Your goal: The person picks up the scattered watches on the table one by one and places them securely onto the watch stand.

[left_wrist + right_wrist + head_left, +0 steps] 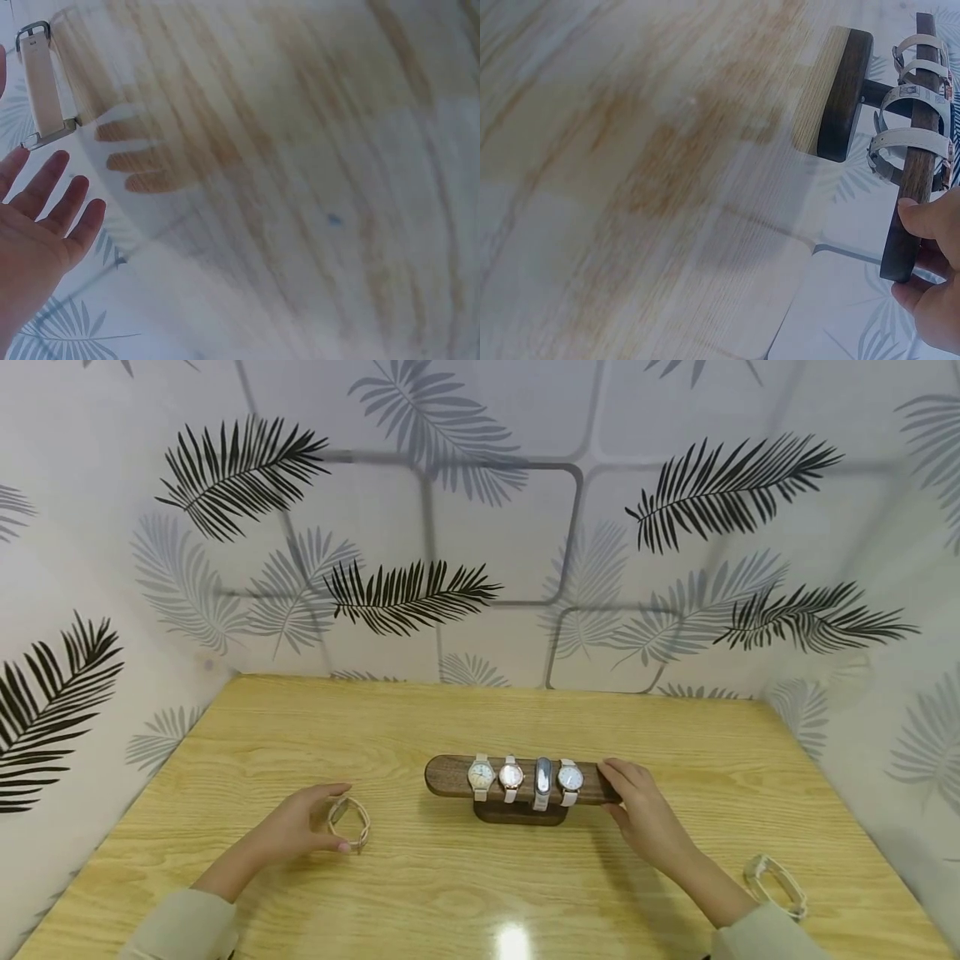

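Note:
A dark wooden watch stand [450, 775] on a base holds several watches with pale straps in a row. My right hand [641, 806] grips the bar's right end, thumb on one side and fingers on the other, as the right wrist view also shows. At the left, a cream-strapped watch [365, 827] stands as a loop on the table. My left hand [303, 822] reaches around its near side with fingers spread. In the left wrist view the strap [43, 86] shows metal fittings by my fingertips; whether they touch it I cannot tell.
Another cream-strapped watch [780, 885] lies looped on the table beside my right forearm. The light wooden table [420, 893] runs back to a wall [495, 552] with a leaf pattern. Walls also flank it on both sides.

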Available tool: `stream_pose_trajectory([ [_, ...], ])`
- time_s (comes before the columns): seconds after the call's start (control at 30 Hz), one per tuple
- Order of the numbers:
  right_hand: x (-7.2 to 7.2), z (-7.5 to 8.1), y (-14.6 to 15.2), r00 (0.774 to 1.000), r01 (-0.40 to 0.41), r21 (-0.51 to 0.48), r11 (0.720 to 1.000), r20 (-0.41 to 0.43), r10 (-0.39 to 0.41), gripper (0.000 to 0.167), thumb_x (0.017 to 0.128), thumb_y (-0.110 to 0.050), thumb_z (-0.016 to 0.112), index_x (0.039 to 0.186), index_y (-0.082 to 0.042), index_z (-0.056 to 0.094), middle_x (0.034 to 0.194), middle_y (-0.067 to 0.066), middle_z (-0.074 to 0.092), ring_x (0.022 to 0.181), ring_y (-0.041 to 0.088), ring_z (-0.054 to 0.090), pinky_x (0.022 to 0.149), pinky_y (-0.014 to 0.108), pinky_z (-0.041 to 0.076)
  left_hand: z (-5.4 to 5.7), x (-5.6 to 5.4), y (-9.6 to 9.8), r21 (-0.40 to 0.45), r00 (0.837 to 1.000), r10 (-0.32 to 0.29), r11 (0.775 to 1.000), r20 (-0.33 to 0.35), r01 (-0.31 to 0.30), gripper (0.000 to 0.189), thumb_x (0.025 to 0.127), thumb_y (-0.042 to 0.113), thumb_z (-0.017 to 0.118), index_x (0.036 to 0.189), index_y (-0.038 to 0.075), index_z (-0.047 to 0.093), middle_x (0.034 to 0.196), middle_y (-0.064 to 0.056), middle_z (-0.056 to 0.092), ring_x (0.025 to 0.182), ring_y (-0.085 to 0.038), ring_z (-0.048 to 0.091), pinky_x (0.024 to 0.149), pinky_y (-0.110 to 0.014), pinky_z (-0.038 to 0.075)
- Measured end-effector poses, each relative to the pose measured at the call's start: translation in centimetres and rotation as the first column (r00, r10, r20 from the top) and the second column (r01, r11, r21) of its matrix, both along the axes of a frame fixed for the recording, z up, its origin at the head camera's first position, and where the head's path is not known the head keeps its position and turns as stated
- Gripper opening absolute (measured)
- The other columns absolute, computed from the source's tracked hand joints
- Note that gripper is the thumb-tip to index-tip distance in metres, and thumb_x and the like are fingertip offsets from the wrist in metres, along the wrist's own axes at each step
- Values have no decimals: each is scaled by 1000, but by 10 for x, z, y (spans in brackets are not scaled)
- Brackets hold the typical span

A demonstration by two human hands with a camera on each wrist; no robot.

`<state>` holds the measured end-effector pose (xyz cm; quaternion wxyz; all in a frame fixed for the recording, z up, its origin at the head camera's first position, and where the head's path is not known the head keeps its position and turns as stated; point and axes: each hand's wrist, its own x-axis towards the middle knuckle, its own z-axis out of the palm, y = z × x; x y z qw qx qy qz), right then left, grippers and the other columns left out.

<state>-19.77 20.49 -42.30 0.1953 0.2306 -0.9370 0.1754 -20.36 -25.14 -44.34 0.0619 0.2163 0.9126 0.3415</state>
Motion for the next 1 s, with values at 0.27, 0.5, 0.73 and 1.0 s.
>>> stream_pose_trajectory([
  [0.27, -1, -1, 0, 1000, 1, 0, 1000, 9, -1, 52, 73, 10, 71, 122, 9, 54, 121, 22, 54, 113, 40, 50, 89, 47, 50, 0, 0, -2, -1, 998, -56, 998, 26, 56, 83, 70, 27, 79, 132, -13, 40, 131, -33, 45, 121, -51, 41, 99, -62, 36],
  [0.5, 0, -2, 0, 1000, 1, -2, 1000, 8, -1, 51, 73, 10, 72, 121, 10, 54, 121, 23, 54, 112, 41, 50, 89, 47, 50, -2, -3, -4, -71, 998, -56, 996, -11, 55, 74, 71, 18, 79, 129, -12, 45, 126, -29, 52, 117, -47, 48, 98, -58, 39],
  [0.73, 0, -2, 0, 1000, 2, -7, 1000, 9, -1, 52, 73, 10, 71, 121, 9, 54, 121, 23, 54, 112, 41, 50, 89, 47, 50, -6, -6, -6, -86, 997, -51, 995, -55, 46, 61, 71, 16, 78, 119, -11, 53, 110, -19, 61, 102, -36, 57, 91, -53, 46],
  [1.0, 0, -1, 0, 1000, 7, -14, 1000, 6, -7, 52, 73, 11, 71, 121, 9, 55, 122, 23, 54, 112, 41, 50, 89, 47, 50, -2, -4, -1, -37, 998, 63, 997, 25, -62, 54, 75, 24, 76, 116, -5, 58, 112, -19, 63, 107, -38, 57, 90, -51, 48],
])
